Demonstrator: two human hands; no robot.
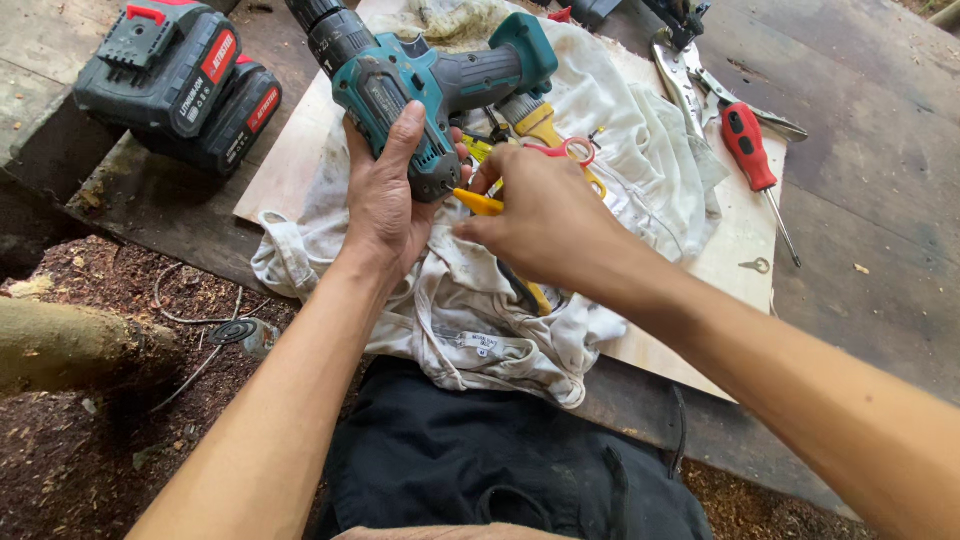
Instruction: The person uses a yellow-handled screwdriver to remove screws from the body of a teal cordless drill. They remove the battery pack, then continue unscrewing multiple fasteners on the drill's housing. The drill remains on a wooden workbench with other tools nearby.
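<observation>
Dusty wooden floor [870, 200] under a plywood sheet [735, 250], sawdust [70, 440] seemingly alongside.

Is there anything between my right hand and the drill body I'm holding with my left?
Only the yellow-handled tool that the right hand grips; its tip points at the drill, held by the left hand. Nothing else visible intervenes.

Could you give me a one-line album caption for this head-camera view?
Left hand grips a teal cordless drill over a white cloth while the right hand holds a yellow-handled tool against it.
</observation>
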